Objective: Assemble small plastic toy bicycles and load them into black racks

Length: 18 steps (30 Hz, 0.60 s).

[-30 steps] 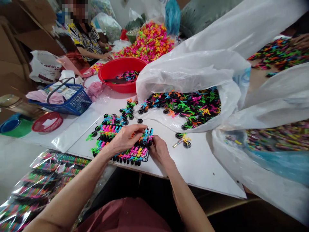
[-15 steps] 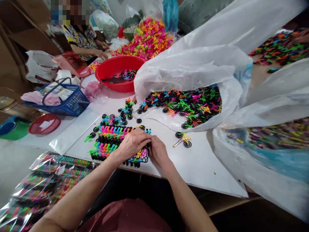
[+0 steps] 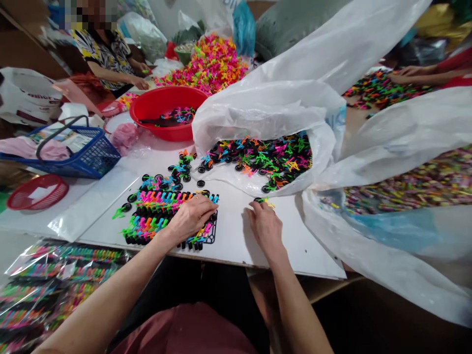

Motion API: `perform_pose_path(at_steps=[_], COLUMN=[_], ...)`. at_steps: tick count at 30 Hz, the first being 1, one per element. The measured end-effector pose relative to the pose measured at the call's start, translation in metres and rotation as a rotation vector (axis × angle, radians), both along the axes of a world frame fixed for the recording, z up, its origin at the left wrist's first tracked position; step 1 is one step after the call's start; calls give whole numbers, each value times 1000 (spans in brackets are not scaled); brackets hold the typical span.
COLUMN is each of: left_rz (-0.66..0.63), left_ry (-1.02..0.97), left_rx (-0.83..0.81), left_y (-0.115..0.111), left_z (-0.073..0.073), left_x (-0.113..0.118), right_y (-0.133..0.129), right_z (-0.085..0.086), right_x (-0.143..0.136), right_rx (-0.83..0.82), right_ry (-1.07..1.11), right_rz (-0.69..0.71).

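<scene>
Black plastic forms the rack [image 3: 213, 239] on the table [image 3: 233, 246] at our eight o'clock, where rows of toys [image 3: 147, 222] are already dense and only the lower right corner shows bare grid. The left hand [image 3: 193, 211] covers part of them, its grip hidden from us; at the rack's three o'clock, whether the curled right hand [image 3: 266, 227] grasps a yellow piece [image 3: 271, 202], we cannot tell. At its two o'clock, a crinkled white bag [image 3: 265, 110] holds many spoke-wheeled toys unplaced.

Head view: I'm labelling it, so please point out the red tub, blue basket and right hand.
Red tub [image 3: 169, 133], head view, front outer wall.
Blue basket [image 3: 97, 151], head view, side wall.
Right hand [image 3: 267, 227], head view, back of hand.
</scene>
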<state>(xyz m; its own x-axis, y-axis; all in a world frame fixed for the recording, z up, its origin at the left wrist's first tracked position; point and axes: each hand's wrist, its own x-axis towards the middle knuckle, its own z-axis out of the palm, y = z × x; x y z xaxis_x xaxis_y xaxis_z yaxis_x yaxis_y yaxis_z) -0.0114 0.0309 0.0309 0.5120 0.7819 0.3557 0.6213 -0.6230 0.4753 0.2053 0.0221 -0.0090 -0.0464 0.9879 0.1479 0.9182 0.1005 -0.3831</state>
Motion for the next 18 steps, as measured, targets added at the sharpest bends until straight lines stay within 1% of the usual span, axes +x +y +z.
perform_pose_path(at_steps=[1, 2, 4, 6, 8, 10, 11, 12, 14, 16, 18], left_rz=[3, 9, 33, 95, 207, 309, 334, 335, 284, 211, 142], left_ry=[7, 10, -16, -100, -210, -249, -234, -202, -115, -23, 100], left_rx=[-7, -18, -55, -106, -131, -134, -132, -134, -137, -122, -88], left_y=[0, -1, -2, -1, 1, 3, 4, 5, 5, 5, 5], left_z=[1, 3, 10, 19, 30, 40, 44, 47, 50, 47, 39], left_x=[1, 1, 0, -4, -10, -16, -17, -18, -14, -7, 1], right_y=[-3, -8, -21, -38, -51, -57, -57, -55, -47, -39, -33], right_z=[1, 0, -6, -12, -15, -13, -11, -9, -2, 5, 12], right_x=[6, 9, 9, 6, 4, 5, 5, 5, 4, 0, -3], right_rx=[-7, -13, -6, 14, 21, 6, -15, -47, -130, -216, -285], right_ry=[-99, -174, -242, -231, -189, -156, -152, -157, -184, -208, -210], right_rz=[-35, -36, 7, 44, 70, 67, 41, 0, -101, -175, -214])
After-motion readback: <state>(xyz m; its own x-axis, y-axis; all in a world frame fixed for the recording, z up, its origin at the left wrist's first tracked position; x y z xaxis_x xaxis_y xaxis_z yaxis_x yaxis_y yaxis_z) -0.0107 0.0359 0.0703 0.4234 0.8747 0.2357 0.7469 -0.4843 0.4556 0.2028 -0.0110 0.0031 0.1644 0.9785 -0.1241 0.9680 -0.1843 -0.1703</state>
